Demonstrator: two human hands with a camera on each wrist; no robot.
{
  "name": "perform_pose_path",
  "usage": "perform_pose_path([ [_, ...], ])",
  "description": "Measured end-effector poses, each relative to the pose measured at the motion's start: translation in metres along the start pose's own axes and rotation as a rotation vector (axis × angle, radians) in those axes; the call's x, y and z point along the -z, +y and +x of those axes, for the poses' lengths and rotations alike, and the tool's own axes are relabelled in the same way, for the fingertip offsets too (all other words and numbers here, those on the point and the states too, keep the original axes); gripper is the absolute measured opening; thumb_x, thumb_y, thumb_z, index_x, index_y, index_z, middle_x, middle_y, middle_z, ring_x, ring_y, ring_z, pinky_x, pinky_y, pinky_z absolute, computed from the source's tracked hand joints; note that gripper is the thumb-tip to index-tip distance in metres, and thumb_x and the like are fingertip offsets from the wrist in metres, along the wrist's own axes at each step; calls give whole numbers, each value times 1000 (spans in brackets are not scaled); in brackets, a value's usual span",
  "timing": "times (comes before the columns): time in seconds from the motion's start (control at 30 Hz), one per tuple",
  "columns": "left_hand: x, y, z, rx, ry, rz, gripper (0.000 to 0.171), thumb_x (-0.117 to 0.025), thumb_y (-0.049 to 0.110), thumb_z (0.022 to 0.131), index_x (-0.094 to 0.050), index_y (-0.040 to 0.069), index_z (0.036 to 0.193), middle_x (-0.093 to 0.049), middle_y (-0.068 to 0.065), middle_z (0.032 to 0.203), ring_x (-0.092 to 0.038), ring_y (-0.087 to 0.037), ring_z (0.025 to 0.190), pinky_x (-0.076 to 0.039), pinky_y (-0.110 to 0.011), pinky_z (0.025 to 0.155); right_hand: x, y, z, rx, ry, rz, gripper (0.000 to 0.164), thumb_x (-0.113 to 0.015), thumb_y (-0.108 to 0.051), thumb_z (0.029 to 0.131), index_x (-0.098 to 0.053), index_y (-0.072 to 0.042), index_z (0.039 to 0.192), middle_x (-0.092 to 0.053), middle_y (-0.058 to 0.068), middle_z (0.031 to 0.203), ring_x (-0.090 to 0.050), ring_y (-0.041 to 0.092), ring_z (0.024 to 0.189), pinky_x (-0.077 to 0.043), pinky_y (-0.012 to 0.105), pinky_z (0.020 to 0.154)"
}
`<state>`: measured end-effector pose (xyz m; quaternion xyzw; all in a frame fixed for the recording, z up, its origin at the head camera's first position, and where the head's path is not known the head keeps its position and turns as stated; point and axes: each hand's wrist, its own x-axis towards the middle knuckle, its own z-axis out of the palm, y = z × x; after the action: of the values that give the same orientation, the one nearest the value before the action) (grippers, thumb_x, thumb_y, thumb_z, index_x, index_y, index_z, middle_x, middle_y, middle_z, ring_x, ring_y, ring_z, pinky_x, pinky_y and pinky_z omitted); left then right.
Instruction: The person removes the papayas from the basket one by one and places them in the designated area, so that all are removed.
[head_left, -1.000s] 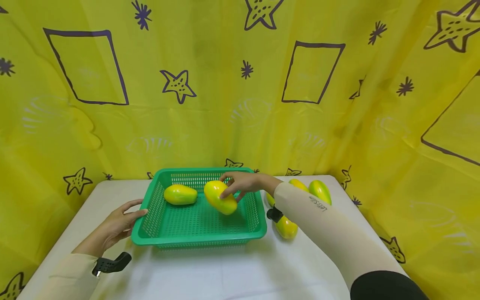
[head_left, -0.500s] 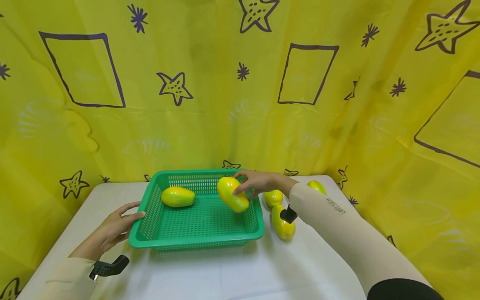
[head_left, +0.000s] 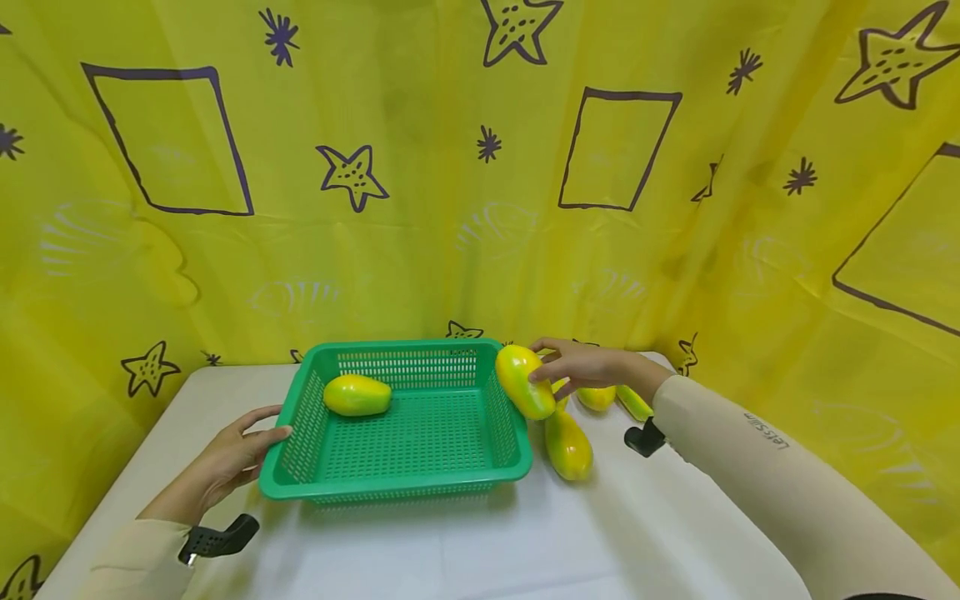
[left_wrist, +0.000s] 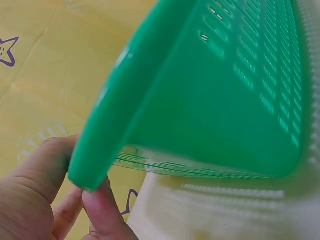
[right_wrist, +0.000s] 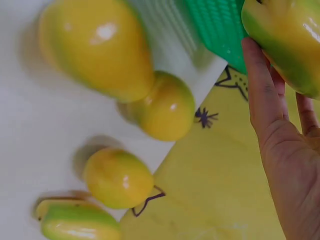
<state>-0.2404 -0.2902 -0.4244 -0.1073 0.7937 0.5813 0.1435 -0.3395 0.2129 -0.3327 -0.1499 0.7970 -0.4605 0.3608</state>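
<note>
My left hand (head_left: pixel 228 454) pinches the left rim of a green slotted plastic basket (head_left: pixel 397 485). In the left wrist view, the thumb and fingers of my left hand (left_wrist: pixel 30 200) meet around the rim of the basket (left_wrist: pixel 107 115). My right hand (head_left: pixel 577 364) grips a glossy yellow-green papaya (head_left: pixel 525 383) over the basket's right edge, fingers spread along its side. The right wrist view shows this papaya (right_wrist: pixel 290 45) only partly. One papaya (head_left: pixel 356 394) lies inside the basket at the back left.
Right of the basket, a papaya (head_left: pixel 567 450) lies on the white table (head_left: pixel 390 550). Behind it are more papayas (head_left: pixel 596 398), partly hidden by my right hand and arm. A yellow patterned curtain (head_left: pixel 420 275) hangs around the table's back and sides.
My right hand has moved right with the papaya, from above the inside of the basket to its right edge. My left hand keeps its hold on the rim.
</note>
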Motion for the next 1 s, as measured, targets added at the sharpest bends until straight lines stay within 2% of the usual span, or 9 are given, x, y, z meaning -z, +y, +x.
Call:
perform_pose_path([
  [0.13, 0, 1, -1, -1, 4, 12, 80, -63, 39, 95, -21, 5, 154, -65, -8, 112, -67, -12, 87, -57, -31, 75, 10, 12, -18, -8, 26, -5, 67, -60, -25, 95, -21, -5, 146, -42, 24, 145, -54, 31, 122, -49, 50, 100],
  [0.3, 0, 1, -2, -4, 0, 10, 80, -63, 39, 96, -20, 5, 155, -67, -5, 108, -67, -12, 87, -57, -31, 75, 15, 27, -38, -19, 66, -9, 73, -61, -26, 94, -17, -4, 148, -32, 26, 151, -49, 34, 128, -44, 53, 105],
  [0.4, 1, -1, -2, 1, 1, 12, 81, -64, 39, 95, -20, 5, 155, -67, -5, 110, -67, -12, 87, -57, -31, 75, 17, 37, -46, -21, 94, 4, 77, -62, -25, 93, -15, -3, 150, -30, 26, 152, -49, 33, 128, -46, 51, 103],
  [0.67, 1, -1, -2, -11, -3, 16, 82, -64, 39, 95, -20, 5, 155, -67, -4, 110, -68, -12, 86, -57, -31, 73, 20, 56, -60, 12, 133, 35, 74, -62, -23, 94, -17, -1, 149, -34, 28, 148, -56, 26, 117, -52, 45, 97],
  [1.0, 0, 0, -2, -16, -21, -15, 80, -64, 37, 95, -20, 5, 154, -68, 1, 102, -69, -13, 85, -59, -32, 73, 18, 89, -65, 26, 222, 47, 75, -64, -23, 94, -20, -1, 150, -31, 29, 149, -49, 31, 126, -50, 47, 99],
])
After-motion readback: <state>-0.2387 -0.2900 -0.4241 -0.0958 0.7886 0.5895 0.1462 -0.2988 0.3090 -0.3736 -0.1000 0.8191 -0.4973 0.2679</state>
